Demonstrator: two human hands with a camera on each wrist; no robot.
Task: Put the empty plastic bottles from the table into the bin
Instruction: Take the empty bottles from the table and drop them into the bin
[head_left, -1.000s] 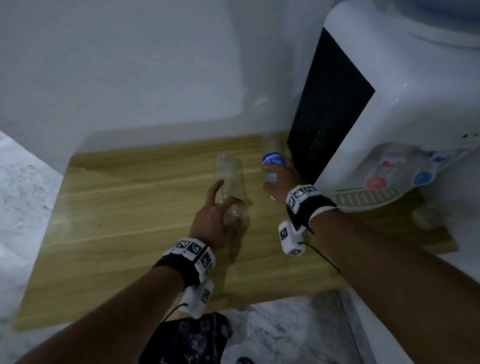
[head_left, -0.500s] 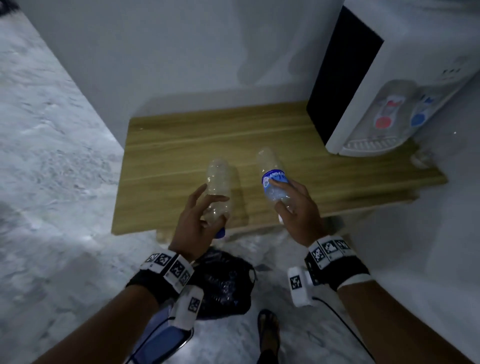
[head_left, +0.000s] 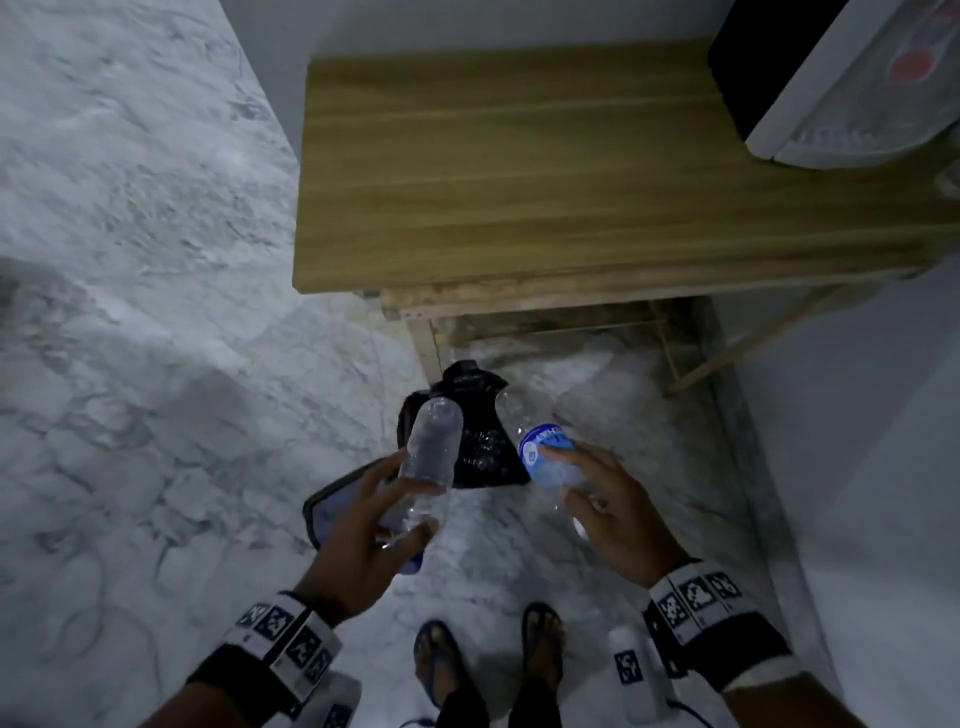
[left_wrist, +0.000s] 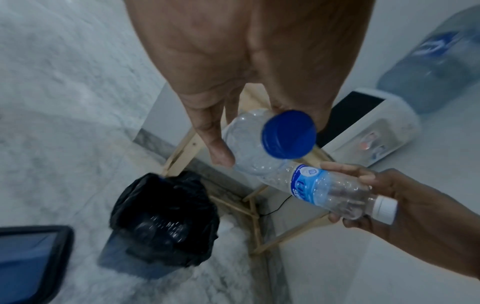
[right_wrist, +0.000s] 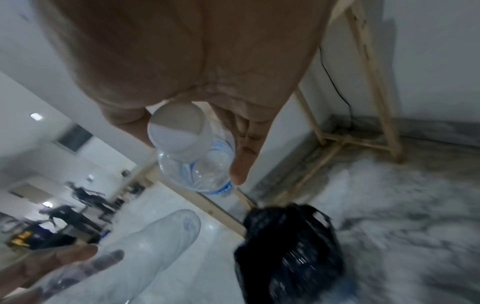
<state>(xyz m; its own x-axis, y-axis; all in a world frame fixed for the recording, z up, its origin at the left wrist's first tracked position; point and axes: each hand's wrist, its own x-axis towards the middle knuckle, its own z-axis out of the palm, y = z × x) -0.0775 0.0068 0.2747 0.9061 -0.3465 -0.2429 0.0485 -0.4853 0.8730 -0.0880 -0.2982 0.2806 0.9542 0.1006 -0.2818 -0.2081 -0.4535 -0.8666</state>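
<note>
My left hand (head_left: 374, 525) grips a clear unlabelled bottle (head_left: 431, 447) with a blue cap (left_wrist: 289, 137) near its neck. In my right hand (head_left: 597, 499) is a clear bottle with a blue label (head_left: 545, 452) and a white cap (right_wrist: 179, 130), held around its lower half. Both bottles point forward over the bin (head_left: 475, 431), a small one lined with a black bag that stands on the floor by the table leg. In the left wrist view the bin (left_wrist: 166, 220) shows crumpled plastic inside. The wooden table (head_left: 519, 171) top is bare.
A white water dispenser (head_left: 841, 83) stands on the table's right end, with its blue jug (left_wrist: 436, 61) on top. A dark blue flat lid or tray (head_left: 332, 509) lies on the marble floor left of the bin. My sandalled feet (head_left: 488, 660) stand just behind it. A white wall runs on the right.
Both hands lifted the bottles off the table and carried them back and down over the bin. My view tilted from the tabletop down to the floor.
</note>
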